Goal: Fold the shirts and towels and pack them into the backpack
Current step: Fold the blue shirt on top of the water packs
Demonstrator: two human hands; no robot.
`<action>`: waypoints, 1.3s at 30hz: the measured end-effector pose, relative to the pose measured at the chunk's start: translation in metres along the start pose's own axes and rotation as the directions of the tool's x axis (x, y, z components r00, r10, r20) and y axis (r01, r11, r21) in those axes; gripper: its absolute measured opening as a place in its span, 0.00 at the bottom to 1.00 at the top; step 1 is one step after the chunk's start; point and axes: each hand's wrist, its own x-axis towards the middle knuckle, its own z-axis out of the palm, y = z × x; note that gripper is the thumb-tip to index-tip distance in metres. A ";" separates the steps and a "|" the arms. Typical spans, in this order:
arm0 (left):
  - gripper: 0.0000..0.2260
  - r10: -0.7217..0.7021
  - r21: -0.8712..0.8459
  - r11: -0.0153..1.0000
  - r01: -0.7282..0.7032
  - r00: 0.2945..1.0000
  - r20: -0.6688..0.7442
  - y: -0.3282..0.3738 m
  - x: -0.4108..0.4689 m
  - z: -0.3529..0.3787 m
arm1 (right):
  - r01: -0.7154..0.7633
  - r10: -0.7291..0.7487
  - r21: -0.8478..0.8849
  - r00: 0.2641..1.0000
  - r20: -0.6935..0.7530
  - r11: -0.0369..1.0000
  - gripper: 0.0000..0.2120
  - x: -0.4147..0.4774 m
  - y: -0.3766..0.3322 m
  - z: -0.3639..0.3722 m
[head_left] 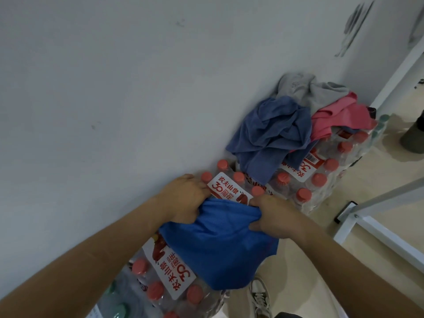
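- On the pack (pixel 160 292) by the wall (pixel 114 88) lies the cloth (pixel 220 246), bright blue, with its near-right part hanging off the pack's edge toward the floor (pixel 298 278).
- Head view: the left hand (pixel 183 198) holds the cloth's far-left corner, fingers curled tight into the fabric.
- The right hand (pixel 273 216) holds the far-right corner, thumb and fingers clamped on a bunched fold.
- Beyond the pack, on a far pack (pixel 321 171), sits the pile (pixel 273 134) of dusty-blue, grey and pink pieces, all unfolded.
- No backpack shows.
- The step looks like spreading the cloth for its first fold.
- To do it well, draw the corners apart until the far edge is taut.
- The caps (pixel 238 176) make a bumpy bed, so smooth the cloth before creasing and lift the hanging part clear of the floor.
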 end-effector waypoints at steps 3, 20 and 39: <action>0.12 -0.095 -0.092 0.991 0.098 0.995 0.038 0.000 -0.012 -0.004 | 0.092 -0.093 0.016 0.991 0.092 0.996 0.12 0.000 0.004 -0.018; 0.08 -0.633 -0.988 -0.056 0.145 0.760 0.148 0.037 -0.208 -0.056 | 0.361 -0.513 0.388 0.745 0.426 0.848 0.08 0.017 -0.075 -0.143; 0.09 -0.930 -0.929 -0.363 0.077 -0.088 0.356 0.054 -0.166 0.105 | 0.497 -0.602 -0.348 0.714 -0.358 0.795 0.23 0.043 -0.122 0.076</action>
